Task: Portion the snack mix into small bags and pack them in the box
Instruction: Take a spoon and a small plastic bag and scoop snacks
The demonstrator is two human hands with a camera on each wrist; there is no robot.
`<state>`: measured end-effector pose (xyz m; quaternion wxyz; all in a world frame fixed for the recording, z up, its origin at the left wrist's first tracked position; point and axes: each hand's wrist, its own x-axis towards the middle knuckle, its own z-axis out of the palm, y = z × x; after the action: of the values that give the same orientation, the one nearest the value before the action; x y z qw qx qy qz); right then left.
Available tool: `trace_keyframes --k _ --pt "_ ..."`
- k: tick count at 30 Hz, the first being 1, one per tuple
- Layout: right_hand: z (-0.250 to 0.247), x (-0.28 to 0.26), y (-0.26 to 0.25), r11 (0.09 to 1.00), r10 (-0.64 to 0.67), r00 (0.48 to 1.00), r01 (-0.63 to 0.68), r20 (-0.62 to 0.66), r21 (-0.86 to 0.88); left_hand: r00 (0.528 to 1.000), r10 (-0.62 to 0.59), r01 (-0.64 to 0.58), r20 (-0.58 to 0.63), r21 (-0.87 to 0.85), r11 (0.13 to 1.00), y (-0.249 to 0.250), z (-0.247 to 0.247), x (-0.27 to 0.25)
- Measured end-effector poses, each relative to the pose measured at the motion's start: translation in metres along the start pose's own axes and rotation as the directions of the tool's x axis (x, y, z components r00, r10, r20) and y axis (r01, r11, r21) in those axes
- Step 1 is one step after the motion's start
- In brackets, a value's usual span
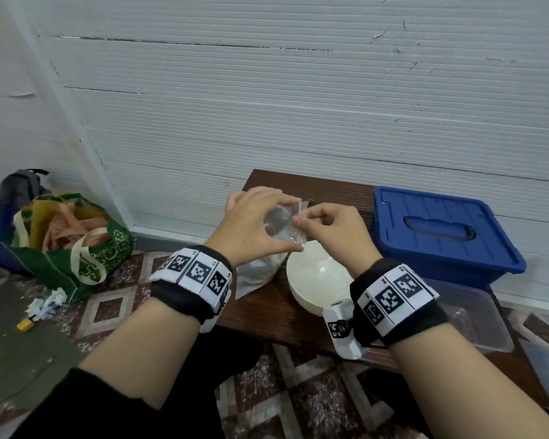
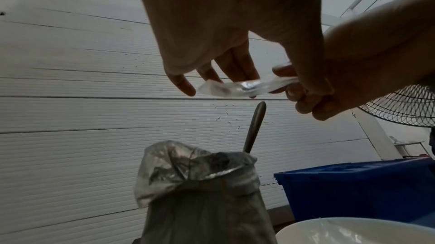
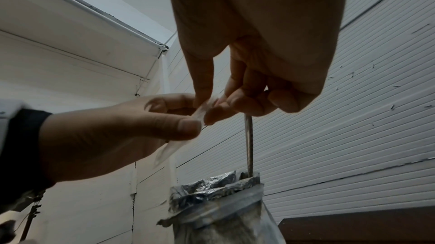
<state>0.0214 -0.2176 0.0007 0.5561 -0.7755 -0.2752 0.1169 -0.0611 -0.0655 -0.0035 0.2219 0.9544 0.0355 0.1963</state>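
A small clear zip bag [image 1: 286,223] hangs between both hands above the low brown table [image 1: 267,312]. My left hand [image 1: 254,223] grips the bag's left side with thumb below and fingers over the top. My right hand [image 1: 327,229] pinches the bag's right top edge. In the left wrist view the small bag [image 2: 235,88] is seen edge-on; in the right wrist view the bag [image 3: 202,112] sits between both thumbs. Below stands the silver snack-mix pouch [image 2: 202,192], open, with a metal spoon handle [image 2: 255,127] sticking out. A blue lidded box [image 1: 441,236] sits at the right.
A white bowl [image 1: 317,280] stands under the hands, beside the pouch [image 1: 257,274]. A clear plastic container [image 1: 476,318] lies at the table's right front. On the floor to the left are a green tote bag [image 1: 76,248] and paper scraps [image 1: 48,304]. The wall is close behind.
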Motion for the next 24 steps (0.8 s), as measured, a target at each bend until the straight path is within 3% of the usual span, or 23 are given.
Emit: trace_keyframes --k 7,13,19,24 --pt "-0.002 -0.003 0.004 0.992 0.056 0.998 -0.055 -0.003 0.109 0.998 -0.010 0.003 -0.058 -0.128 0.992 -0.006 0.002 -0.002" --pt "0.001 -0.002 0.008 0.995 0.042 0.999 -0.040 -0.021 0.088 0.994 -0.057 0.032 -0.088 -0.262 0.965 -0.003 0.000 -0.003" --pt "0.002 0.007 0.013 0.999 0.040 0.957 -0.030 -0.286 0.041 0.956 -0.275 0.229 -0.100 -0.333 0.915 -0.023 -0.017 -0.002" --pt "0.009 0.020 0.014 0.990 -0.011 0.991 -0.008 -0.131 -0.144 0.921 -0.388 0.374 0.023 -0.326 0.868 -0.048 -0.019 -0.003"
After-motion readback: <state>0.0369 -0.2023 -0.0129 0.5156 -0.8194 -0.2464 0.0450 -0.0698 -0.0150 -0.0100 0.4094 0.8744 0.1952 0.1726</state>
